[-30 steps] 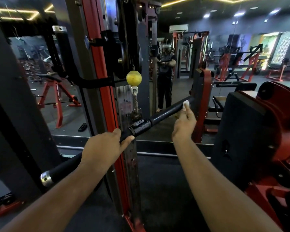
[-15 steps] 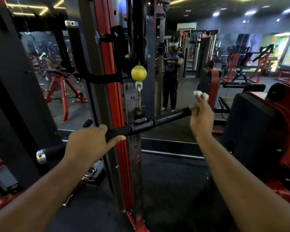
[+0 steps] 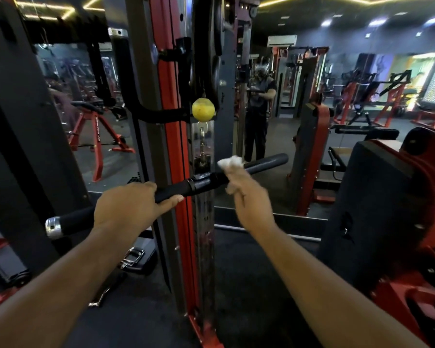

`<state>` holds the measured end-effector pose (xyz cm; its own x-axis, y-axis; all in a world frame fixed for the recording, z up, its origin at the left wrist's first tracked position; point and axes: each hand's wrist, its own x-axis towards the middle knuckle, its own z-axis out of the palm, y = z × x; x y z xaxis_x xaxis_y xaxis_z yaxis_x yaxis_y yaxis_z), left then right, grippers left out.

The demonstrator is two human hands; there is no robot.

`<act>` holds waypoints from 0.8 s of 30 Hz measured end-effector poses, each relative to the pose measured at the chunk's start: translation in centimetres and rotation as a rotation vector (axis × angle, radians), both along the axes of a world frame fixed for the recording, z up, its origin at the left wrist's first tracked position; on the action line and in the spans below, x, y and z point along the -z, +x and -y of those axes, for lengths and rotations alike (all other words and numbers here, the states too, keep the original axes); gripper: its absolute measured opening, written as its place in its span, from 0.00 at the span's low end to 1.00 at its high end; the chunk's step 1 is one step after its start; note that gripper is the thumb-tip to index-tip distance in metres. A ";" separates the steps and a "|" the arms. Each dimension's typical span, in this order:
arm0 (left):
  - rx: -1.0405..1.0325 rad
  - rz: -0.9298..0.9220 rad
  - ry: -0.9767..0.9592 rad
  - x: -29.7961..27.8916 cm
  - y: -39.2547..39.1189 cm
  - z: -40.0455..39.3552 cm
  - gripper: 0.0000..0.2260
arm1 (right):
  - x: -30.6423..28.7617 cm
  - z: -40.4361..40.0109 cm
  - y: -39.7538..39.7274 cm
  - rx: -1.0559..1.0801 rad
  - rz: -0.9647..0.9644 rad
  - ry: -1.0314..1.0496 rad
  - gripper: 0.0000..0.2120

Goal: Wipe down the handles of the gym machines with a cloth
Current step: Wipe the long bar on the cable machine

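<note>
While the left hand [image 3: 128,209] gripped the bar [image 3: 176,189], the right hand [image 3: 249,197] pinched the cloth [image 3: 230,163] against it at two o'clock; the hanging bar could swing, causing missed spots.

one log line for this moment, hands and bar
left hand: grips bar left of middle | right hand: holds cloth on bar's right half | step: wiping

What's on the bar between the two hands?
In the head view, between the left hand and the right hand holding the white cloth, the bar shows bare black grip, then its centre swivel collar clipped to the cable.
</note>
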<state>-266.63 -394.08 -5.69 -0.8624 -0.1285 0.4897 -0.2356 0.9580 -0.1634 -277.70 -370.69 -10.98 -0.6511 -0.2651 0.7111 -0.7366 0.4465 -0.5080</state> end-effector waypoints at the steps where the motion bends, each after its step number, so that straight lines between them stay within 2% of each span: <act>1: 0.005 -0.007 0.005 0.0 0.1 0.1 0.29 | -0.5 -1.3 -0.8 0.060 0.016 -0.085 0.23; 3: 0.011 -0.015 0.008 0.0 0.4 0.3 0.29 | -1.2 -4.1 -3.7 0.228 0.031 -0.189 0.24; 5: 0.015 -0.010 0.008 0.1 0.6 0.4 0.28 | -1.7 -6.3 -6.6 0.372 0.062 -0.090 0.23; 7: 0.018 -0.005 0.005 0.1 0.6 0.3 0.29 | -1.6 -6.8 -8.2 0.410 0.161 0.057 0.23; 10: 0.019 -0.018 -0.014 0.4 0.4 0.1 0.30 | -0.9 -4.5 -7.1 0.382 0.211 0.113 0.22; 13: 0.018 -0.023 -0.014 0.6 0.1 0.3 0.31 | 0.4 -0.5 -3.7 0.255 0.117 0.130 0.28; 16: 0.025 -0.019 0.000 0.6 -0.3 0.7 0.31 | 1.1 1.4 -0.5 0.052 0.017 0.142 0.22; 18: 0.034 -0.025 -0.020 0.7 -0.3 1.2 0.31 | 0.3 0.4 -0.5 0.041 -0.009 0.065 0.20; 21: 0.104 -0.083 -0.086 1.0 -0.4 2.3 0.32 | -1.5 -3.4 -3.8 0.246 0.034 -0.103 0.19; 24: 0.146 -0.020 -0.110 0.9 -0.8 2.1 0.30 | -2.1 -6.4 -7.0 0.469 0.031 -0.020 0.18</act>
<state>-267.48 -396.23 -6.55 -0.8580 0.0532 0.5108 -0.0991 0.9588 -0.2662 -284.71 -364.31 -8.91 -0.7183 0.0761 0.6915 -0.4423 0.7173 -0.5384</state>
